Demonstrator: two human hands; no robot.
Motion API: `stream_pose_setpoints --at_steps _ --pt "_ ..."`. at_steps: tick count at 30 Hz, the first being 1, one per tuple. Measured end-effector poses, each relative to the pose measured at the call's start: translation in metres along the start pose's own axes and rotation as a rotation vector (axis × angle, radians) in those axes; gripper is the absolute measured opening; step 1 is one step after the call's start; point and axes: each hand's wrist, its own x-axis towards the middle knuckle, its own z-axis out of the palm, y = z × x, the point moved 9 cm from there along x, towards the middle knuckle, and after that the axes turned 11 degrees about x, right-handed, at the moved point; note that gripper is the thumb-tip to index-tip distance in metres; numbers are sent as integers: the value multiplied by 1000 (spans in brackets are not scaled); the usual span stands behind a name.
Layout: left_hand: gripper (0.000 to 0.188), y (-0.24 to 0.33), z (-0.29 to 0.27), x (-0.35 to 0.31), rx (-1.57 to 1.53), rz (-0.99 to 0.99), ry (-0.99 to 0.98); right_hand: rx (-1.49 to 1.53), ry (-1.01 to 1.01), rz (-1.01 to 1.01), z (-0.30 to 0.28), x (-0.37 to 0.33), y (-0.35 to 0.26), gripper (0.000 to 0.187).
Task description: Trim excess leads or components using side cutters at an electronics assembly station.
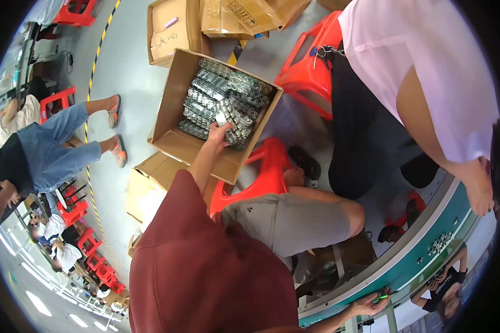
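My left hand point(220, 135) reaches down into an open cardboard box point(162, 114), its fingers closed on the edge of a clear plastic pack of small shiny parts point(236, 119). A small white patch shows beside the fingertips. Similar packs point(208, 89) lie in rows beneath and around it. Far off at the lower right, my right hand point(368, 304) rests by the edge of a green-topped workbench point(344, 294). Its fingers are closed around a slim bright green object point(381, 298), too small to make out fully.
Other cardboard boxes point(169, 33) stand behind the open one. Red plastic stools point(311, 61) are close by on the right and under me. A person in a pale pink top point(428, 61) is at the right. Small metal parts point(440, 244) lie on the bench.
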Motion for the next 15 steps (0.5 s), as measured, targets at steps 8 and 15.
stream_pose_setpoints --at_steps 8,15 --pt "75 75 10 -145 -79 403 -194 -74 58 70 7 -1 -1 39" --pt "98 145 84 -330 144 821 -489 -13 101 49 3 -4 -4 40"
